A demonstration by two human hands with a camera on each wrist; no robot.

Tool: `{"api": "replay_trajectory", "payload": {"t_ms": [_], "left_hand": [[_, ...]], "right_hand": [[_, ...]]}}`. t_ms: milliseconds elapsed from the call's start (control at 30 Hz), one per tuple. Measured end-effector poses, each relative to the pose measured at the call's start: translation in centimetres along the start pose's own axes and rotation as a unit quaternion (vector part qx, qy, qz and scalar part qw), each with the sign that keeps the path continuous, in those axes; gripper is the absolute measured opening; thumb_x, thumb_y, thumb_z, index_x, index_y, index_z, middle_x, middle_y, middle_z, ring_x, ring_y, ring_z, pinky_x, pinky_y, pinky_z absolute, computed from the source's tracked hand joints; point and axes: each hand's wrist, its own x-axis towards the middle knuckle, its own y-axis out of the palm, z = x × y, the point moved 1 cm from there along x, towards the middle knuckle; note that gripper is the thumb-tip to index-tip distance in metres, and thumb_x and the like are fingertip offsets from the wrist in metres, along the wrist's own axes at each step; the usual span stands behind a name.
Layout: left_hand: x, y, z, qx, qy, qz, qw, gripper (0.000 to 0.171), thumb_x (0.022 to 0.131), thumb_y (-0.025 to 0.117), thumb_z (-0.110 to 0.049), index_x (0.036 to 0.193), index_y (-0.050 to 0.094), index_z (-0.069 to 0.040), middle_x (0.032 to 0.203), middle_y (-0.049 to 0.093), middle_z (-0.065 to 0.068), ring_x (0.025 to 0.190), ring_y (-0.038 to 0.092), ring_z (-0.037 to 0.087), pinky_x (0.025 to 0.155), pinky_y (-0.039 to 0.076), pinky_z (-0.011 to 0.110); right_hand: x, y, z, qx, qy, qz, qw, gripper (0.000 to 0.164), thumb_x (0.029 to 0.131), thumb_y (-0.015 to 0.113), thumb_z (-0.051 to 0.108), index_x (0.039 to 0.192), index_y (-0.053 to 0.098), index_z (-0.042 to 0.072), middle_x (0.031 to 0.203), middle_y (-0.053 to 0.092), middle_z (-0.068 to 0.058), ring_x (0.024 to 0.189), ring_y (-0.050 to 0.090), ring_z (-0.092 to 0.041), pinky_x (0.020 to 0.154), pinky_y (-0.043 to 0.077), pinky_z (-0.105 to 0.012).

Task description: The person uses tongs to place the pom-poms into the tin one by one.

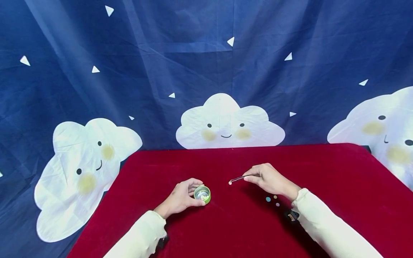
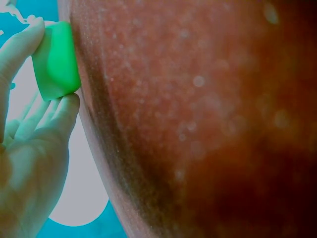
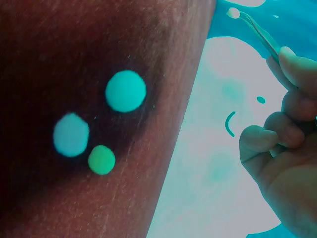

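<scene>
Fingers and thumb of my left hand grip a small round green tin, its open top and silvery inside showing in the head view. Several pale little pieces lie at the bottom of it. In the left wrist view the tin's green side sits between thumb and fingers. My right hand pinches a pair of thin bent-tip tweezers, pointing left toward the tin. At their tip is a small whitish ball, held above the red cloth, to the right of the tin.
Three small pompoms, one blue, one yellowish and one pinkish purple, lie on the red tablecloth below my right forearm. Behind the table hangs a dark blue curtain printed with smiling clouds.
</scene>
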Motion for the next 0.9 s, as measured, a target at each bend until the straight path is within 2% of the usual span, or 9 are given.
{"api": "replay_trajectory", "payload": {"t_ms": [267, 533, 900], "left_hand": [[0.0, 0.0, 0.1, -0.003, -0.002, 0.002, 1.0000, 0.057, 0.073, 0.088, -0.002, 0.122, 0.059, 0.003, 0.117, 0.066, 0.012, 0.109, 0.066, 0.028, 0.095, 0.054, 0.034], [0.0, 0.0, 0.1, 0.008, -0.001, -0.002, 1.0000, 0.058, 0.073, 0.088, -0.003, 0.122, 0.059, 0.002, 0.117, 0.067, 0.011, 0.108, 0.066, 0.027, 0.096, 0.054, 0.034], [0.0, 0.0, 0.2, 0.010, -0.006, -0.002, 0.9999, 0.057, 0.073, 0.088, -0.004, 0.123, 0.059, 0.002, 0.117, 0.066, 0.011, 0.109, 0.066, 0.027, 0.097, 0.053, 0.035]], "right_hand": [[0.4, 0.5, 0.5, 0.008, -0.001, -0.003, 1.000, 0.013, 0.089, 0.075, 0.011, 0.101, 0.080, 0.010, 0.083, 0.071, 0.008, 0.070, 0.055, -0.006, 0.063, 0.047, -0.025], [0.9, 1.3, 1.2, 0.020, -0.012, 0.001, 1.000, 0.013, 0.090, 0.074, 0.010, 0.101, 0.080, 0.010, 0.083, 0.073, 0.003, 0.071, 0.057, -0.005, 0.065, 0.050, -0.025], [1.9, 2.3, 2.6, 0.026, -0.029, 0.008, 0.999, 0.013, 0.090, 0.074, 0.011, 0.101, 0.080, 0.011, 0.081, 0.069, 0.012, 0.068, 0.055, -0.004, 0.061, 0.050, -0.024]]}}
